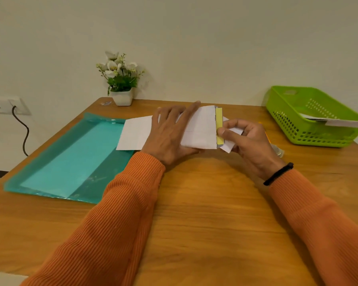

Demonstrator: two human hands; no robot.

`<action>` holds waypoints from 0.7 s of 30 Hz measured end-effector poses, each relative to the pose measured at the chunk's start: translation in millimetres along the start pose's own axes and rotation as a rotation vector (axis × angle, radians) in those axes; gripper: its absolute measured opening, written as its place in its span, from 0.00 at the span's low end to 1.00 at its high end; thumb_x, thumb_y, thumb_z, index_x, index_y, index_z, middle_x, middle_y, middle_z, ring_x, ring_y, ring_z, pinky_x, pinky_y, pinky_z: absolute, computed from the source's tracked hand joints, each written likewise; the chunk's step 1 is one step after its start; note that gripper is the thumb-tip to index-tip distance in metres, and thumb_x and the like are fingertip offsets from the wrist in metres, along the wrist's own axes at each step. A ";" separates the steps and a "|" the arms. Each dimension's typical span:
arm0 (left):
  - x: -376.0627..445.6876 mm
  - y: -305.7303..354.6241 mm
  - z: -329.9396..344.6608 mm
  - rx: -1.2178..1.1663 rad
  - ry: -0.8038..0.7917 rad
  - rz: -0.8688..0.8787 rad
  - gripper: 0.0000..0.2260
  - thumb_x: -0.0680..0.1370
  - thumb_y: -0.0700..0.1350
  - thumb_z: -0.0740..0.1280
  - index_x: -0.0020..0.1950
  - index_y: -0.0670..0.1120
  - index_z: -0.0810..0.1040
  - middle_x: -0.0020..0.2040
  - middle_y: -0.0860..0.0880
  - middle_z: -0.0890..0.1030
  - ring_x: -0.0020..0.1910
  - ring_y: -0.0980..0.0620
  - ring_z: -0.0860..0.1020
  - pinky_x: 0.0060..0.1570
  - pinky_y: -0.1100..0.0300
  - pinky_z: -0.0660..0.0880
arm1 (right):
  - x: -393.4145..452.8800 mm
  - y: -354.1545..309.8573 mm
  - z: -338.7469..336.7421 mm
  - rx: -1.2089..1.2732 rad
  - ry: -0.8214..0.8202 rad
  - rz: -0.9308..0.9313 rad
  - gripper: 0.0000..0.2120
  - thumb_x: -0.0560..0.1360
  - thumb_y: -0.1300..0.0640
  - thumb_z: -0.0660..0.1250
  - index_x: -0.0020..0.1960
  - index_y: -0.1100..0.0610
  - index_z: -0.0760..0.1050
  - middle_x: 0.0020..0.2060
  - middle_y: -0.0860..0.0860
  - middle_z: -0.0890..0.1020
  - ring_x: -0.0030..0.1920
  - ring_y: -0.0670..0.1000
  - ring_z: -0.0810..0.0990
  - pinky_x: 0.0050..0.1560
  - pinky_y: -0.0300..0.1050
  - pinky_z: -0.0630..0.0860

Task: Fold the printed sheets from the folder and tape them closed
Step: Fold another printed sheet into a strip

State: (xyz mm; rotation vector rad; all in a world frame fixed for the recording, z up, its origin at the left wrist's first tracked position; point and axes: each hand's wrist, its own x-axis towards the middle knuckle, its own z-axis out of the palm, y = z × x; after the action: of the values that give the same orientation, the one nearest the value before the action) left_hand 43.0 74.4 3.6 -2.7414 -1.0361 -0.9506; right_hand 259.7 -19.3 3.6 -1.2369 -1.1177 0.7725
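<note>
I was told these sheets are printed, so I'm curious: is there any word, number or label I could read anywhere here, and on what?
None can be read.
Folded sheet: only blank white sides show.
Yellow strip: plain, no text.
Teal folder: no label seen.
Green basket: no lettering visible; the paper in it shows no legible print.
White pot: unmarked.

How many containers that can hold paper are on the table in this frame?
2: a teal folder lying flat at the table's left, and a green basket at the far right with paper inside. None other shows.
</note>
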 end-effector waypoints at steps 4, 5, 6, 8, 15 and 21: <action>-0.5 8.0 0.6 -0.030 -0.019 0.011 0.48 0.69 0.71 0.69 0.82 0.51 0.56 0.73 0.44 0.70 0.70 0.44 0.65 0.74 0.40 0.60 | -1.5 0.6 -0.1 0.052 -0.036 0.035 0.10 0.74 0.61 0.78 0.55 0.60 0.84 0.53 0.59 0.87 0.52 0.61 0.86 0.53 0.62 0.83; -0.7 9.0 0.5 -0.032 -0.022 0.018 0.48 0.69 0.71 0.69 0.82 0.51 0.56 0.73 0.45 0.70 0.70 0.44 0.65 0.74 0.40 0.61 | -1.8 0.9 0.1 0.056 -0.039 0.039 0.10 0.75 0.61 0.77 0.55 0.61 0.83 0.53 0.59 0.87 0.53 0.62 0.86 0.54 0.61 0.83; -1.1 9.7 0.8 -0.030 -0.025 0.027 0.47 0.69 0.71 0.67 0.82 0.52 0.57 0.73 0.45 0.70 0.70 0.44 0.65 0.74 0.39 0.61 | -2.2 1.1 0.4 0.052 -0.043 0.040 0.09 0.76 0.61 0.76 0.55 0.60 0.83 0.53 0.60 0.87 0.54 0.64 0.86 0.54 0.61 0.83; -2.0 11.7 1.8 -0.025 -0.044 0.039 0.47 0.69 0.71 0.68 0.83 0.53 0.56 0.73 0.45 0.69 0.71 0.44 0.63 0.74 0.38 0.60 | -2.9 1.3 1.4 0.024 -0.049 0.034 0.09 0.76 0.59 0.76 0.55 0.59 0.84 0.52 0.59 0.88 0.55 0.64 0.86 0.56 0.63 0.83; -4.6 23.0 3.3 0.006 -0.043 0.051 0.46 0.69 0.62 0.78 0.82 0.57 0.58 0.73 0.44 0.66 0.72 0.42 0.61 0.74 0.37 0.60 | -9.6 -3.8 8.8 -0.125 -0.068 -0.012 0.11 0.76 0.59 0.77 0.57 0.51 0.85 0.52 0.47 0.89 0.54 0.48 0.88 0.55 0.51 0.85; -0.9 24.0 -0.7 0.123 0.068 0.098 0.47 0.68 0.63 0.76 0.82 0.58 0.58 0.70 0.42 0.69 0.72 0.39 0.64 0.74 0.29 0.52 | -6.6 -2.1 10.1 -0.161 -0.021 0.000 0.12 0.77 0.64 0.75 0.56 0.50 0.84 0.46 0.43 0.88 0.47 0.42 0.88 0.41 0.37 0.83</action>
State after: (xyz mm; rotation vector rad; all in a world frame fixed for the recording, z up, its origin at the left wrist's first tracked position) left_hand 56.9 55.2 7.4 -2.6141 -0.9085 -0.9262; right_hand 247.9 -22.5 3.7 -1.3659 -1.2154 0.7076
